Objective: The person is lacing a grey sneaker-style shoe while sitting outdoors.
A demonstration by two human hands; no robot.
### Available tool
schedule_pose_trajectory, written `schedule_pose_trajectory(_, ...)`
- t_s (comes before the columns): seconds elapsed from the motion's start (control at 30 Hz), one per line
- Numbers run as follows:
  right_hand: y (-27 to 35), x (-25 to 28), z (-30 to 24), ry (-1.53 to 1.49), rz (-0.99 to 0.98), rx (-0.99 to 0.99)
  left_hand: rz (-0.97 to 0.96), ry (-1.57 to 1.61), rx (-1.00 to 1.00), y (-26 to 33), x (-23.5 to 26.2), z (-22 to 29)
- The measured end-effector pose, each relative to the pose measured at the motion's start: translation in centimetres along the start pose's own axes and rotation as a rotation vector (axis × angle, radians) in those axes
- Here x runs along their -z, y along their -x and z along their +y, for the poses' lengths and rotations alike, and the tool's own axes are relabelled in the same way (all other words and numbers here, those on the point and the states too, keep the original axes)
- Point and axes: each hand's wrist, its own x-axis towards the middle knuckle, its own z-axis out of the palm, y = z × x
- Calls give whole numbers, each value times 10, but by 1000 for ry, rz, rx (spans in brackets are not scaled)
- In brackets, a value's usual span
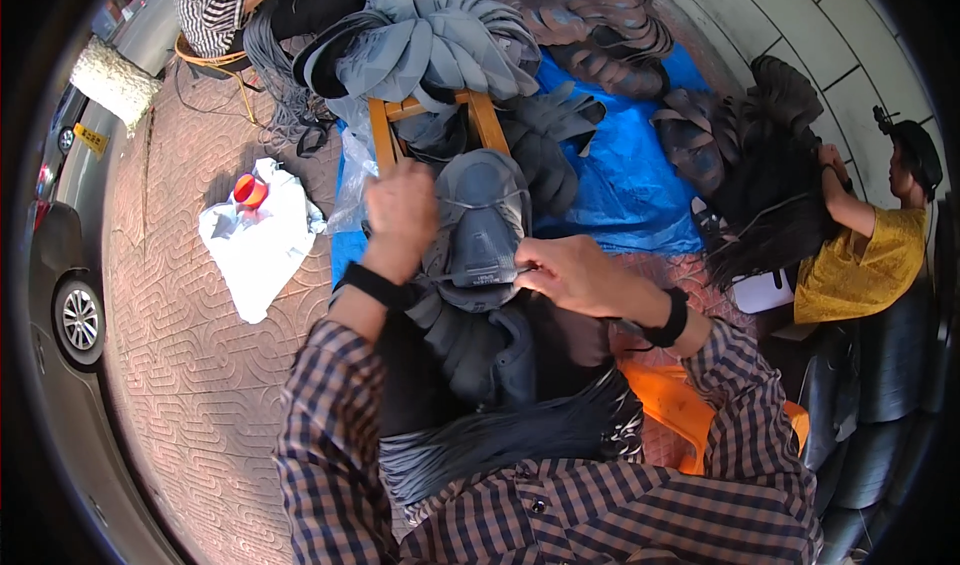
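A bundle of thin, dark cords (490, 443) lay across the lap; beyond it, a matte grey, rounded shoe-shaped piece (482, 235) sat between the hands, near a wooden frame (489, 127). The right hand (570, 275) reached in low, fingers pinching the piece's lower right edge. The left hand (402, 217) was raised beside its left edge, fingers curled together, too blurred to tell whether they held anything. Farther off, overlapping grey pieces (420, 55) hid the frame's far end, wrinkled blue sheeting (635, 200) spread alongside, and another person (868, 265) in yellow was at the right
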Motion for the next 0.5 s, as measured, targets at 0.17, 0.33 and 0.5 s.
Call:
schedule_pose_trajectory(0.17, 7, 42, 4, -585, -454, -359, -319, 1254, 432, 14, -10, -24)
schedule_pose_trajectory(0.33, 9, 104, 5, -822, -234, -633, -169, 401, 31, 28, -4, -23)
schedule_pose_trajectory(0.5, 78, 158, 87, -1576, 447, -378, -543, 2046, 691, 35, 8, -68)
